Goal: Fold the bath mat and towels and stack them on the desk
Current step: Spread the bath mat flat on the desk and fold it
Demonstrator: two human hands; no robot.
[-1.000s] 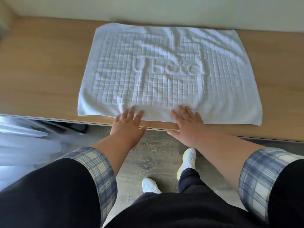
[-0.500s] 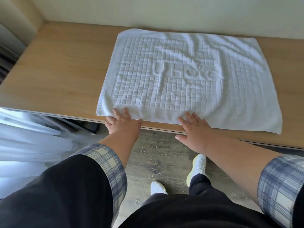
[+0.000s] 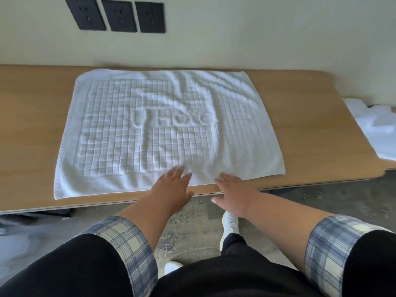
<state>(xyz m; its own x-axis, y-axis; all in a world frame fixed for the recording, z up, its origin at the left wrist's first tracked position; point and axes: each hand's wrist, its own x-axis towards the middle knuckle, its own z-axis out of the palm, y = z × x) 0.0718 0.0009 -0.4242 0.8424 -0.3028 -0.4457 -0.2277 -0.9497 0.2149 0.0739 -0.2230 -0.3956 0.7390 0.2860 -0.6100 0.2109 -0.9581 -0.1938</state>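
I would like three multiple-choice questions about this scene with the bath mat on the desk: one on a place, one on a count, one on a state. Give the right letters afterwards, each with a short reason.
1. Where is the crumpled white towel relative to the bath mat?
A. left of it
B. right of it
C. on top of it

2. How many black wall sockets are above the desk?
A. two
B. three
C. five

3. In what state is the bath mat?
A. rolled up
B. folded in half
C. spread out flat

Answers:
1 B: the towel lies apart from the mat, at the right edge of the view.
2 B: three dark plates sit in one row on the wall.
3 C: the mat's whole grid and raised lettering show in one layer.
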